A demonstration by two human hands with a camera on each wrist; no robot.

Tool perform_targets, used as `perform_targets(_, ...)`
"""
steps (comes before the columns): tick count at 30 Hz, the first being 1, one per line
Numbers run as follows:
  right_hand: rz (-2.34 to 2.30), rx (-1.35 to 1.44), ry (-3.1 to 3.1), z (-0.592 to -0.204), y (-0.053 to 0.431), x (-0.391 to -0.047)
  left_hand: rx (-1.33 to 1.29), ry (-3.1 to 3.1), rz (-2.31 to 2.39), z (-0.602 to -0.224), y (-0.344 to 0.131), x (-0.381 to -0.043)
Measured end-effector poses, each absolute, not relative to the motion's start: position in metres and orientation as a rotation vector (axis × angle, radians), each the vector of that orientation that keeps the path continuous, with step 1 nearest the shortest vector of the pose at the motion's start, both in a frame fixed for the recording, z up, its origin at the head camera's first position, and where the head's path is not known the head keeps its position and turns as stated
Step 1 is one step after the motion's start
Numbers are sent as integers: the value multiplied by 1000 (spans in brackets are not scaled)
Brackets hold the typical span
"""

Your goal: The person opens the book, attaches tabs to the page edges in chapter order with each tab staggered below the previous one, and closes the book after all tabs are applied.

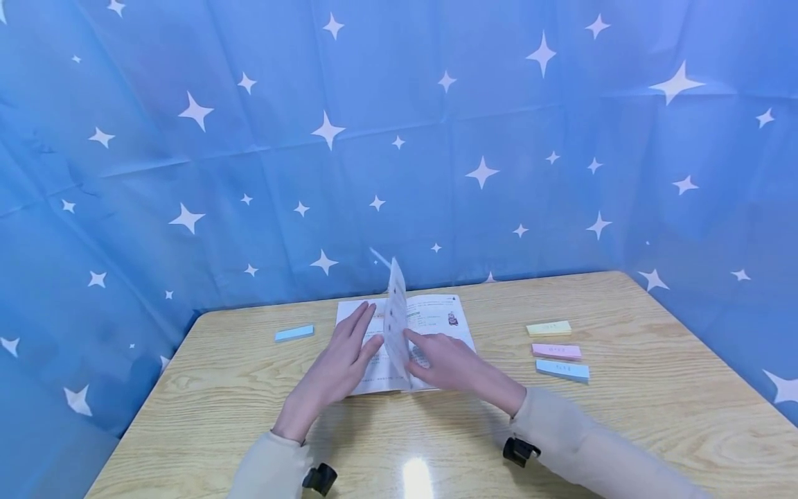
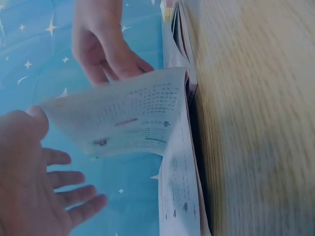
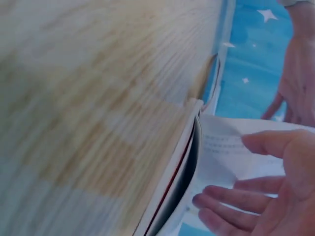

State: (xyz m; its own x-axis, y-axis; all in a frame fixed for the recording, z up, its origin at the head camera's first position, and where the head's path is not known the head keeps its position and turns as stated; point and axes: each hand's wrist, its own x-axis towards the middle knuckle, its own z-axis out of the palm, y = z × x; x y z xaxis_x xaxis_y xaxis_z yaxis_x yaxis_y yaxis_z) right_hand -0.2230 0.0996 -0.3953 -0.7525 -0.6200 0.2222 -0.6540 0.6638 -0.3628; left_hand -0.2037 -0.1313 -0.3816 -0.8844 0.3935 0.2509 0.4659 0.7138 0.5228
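Book (image 1: 436,305) spread on bench (image 1: 206,395), one page (image 1: 395,319) upright mid-book. Left hand (image 1: 339,357) over book's left half, fingers straight; right hand (image 1: 451,360) touching page from right, fingers relaxed. Blue pad (image 1: 294,334) left of book.

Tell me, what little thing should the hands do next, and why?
Maybe the right hand should nudge the raised page leftward onto the open book, because the page stands up and that hand is on its right side.
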Motion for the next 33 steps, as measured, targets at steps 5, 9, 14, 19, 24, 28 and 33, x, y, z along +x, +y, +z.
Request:
perform_targets(5,588,1145,-2806,-399,93,-224,-822,-2723,-892,-380,-132,-204)
perform_targets(9,553,1171,-2800,-402,89,-226,-846,-2751,-848,-379,-133,-204)
perform_targets(14,492,1186,-2827,-404,86,-226,-810,-2835,-674,-384,-134,-205)
perform_targets(19,447,1191,-2883,-404,84,-225,-792,-2947,-564,-389,-136,-207)
perform_targets(24,446,1219,-2918,-405,84,-226,-769,-3063,-571,-394,-138,-210)
perform_targets(28,421,1228,-2965,-403,85,-227,-763,-3139,-568,-398,-142,-214)
perform_targets(33,328,1277,-2993,-398,85,-231,-853,-3190,-578,-406,-144,-219)
